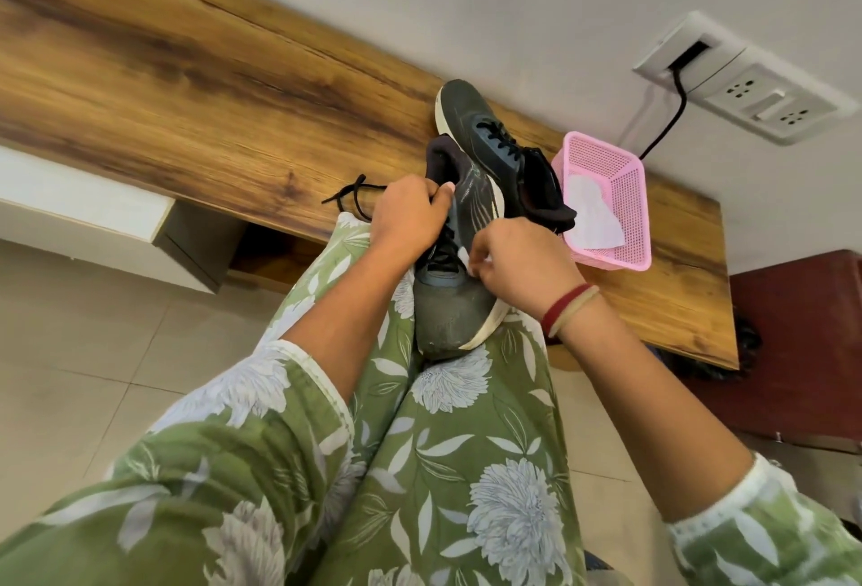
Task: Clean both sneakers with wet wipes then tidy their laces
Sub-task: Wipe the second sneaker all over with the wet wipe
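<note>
A dark sneaker with a white sole [450,305] lies on my lap, toe toward me. My left hand [410,217] grips it at the tongue and laces. My right hand [522,263] pinches a small white wet wipe [466,259] against the sneaker's side near the laces. A loose black lace [354,198] trails left over the table edge. The second dark sneaker [490,137] lies on the wooden table [186,86] just behind the first.
A pink mesh basket [620,193] holding a white wipe stands on the table right of the sneakers. On the wall behind it are a socket plate [746,77] and a black cable. A dark red cabinet [802,333] stands at the right, tiled floor at the left.
</note>
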The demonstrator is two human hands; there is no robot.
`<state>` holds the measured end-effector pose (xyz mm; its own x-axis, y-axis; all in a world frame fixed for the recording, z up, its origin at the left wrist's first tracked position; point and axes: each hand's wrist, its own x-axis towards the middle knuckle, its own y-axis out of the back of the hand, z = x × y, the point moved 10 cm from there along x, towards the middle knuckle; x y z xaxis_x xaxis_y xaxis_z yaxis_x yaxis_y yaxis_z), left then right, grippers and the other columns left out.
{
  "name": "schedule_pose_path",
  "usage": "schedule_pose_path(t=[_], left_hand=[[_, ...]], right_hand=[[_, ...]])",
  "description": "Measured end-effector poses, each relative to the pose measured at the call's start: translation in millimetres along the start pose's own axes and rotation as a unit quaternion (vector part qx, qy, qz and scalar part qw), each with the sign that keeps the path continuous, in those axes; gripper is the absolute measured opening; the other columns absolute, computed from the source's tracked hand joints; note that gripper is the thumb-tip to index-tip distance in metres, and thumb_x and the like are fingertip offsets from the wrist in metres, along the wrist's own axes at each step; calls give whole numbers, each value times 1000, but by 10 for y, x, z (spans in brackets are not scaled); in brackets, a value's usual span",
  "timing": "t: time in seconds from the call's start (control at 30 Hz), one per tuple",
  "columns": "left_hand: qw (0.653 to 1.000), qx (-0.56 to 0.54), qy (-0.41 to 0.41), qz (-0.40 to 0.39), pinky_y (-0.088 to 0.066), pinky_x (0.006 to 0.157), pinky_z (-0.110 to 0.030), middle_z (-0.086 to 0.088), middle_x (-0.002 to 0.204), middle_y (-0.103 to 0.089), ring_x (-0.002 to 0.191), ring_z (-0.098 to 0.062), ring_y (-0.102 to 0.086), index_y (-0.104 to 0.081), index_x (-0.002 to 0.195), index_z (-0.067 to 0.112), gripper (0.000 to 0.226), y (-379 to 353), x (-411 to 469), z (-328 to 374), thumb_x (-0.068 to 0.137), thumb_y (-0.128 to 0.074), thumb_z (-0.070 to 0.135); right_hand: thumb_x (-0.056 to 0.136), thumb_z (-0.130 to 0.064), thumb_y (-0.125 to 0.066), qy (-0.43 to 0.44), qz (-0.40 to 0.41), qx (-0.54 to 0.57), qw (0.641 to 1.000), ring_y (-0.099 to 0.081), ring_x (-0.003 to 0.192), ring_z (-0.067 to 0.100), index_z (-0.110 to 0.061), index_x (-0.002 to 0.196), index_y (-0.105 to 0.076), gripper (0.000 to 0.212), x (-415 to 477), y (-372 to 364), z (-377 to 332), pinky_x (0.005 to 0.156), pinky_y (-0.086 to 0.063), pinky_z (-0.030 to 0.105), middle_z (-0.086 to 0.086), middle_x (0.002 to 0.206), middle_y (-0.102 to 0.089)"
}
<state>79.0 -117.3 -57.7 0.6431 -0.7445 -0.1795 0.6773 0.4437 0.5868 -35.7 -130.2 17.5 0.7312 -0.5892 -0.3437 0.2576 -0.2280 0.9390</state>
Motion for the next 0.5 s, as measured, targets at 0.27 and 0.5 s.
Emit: schedule_pose_path(t=[0.27, 0.5], left_hand=[[1000, -12, 4, 0, -25, 50, -30, 3, 49, -41, 47, -14, -41, -38, 50, 16, 52, 4, 9, -7, 96, -49, 39], [1000, -10, 11, 3, -28, 52, -30, 2, 50, -42, 49, -17, -43, -42, 53, 16, 50, 3, 11, -33, 97, -46, 40]], right_hand=[[94, -20, -46, -22, 127, -39, 991, -56, 98, 27, -16, 100, -65, 21, 159, 33, 71, 70, -44, 35, 5, 100, -59], [93, -19, -51, -90, 193, 35, 976, -57, 99, 29, -14, 99, -68, 18, 712, 226, 465, 77, -46, 37, 9, 102, -63]])
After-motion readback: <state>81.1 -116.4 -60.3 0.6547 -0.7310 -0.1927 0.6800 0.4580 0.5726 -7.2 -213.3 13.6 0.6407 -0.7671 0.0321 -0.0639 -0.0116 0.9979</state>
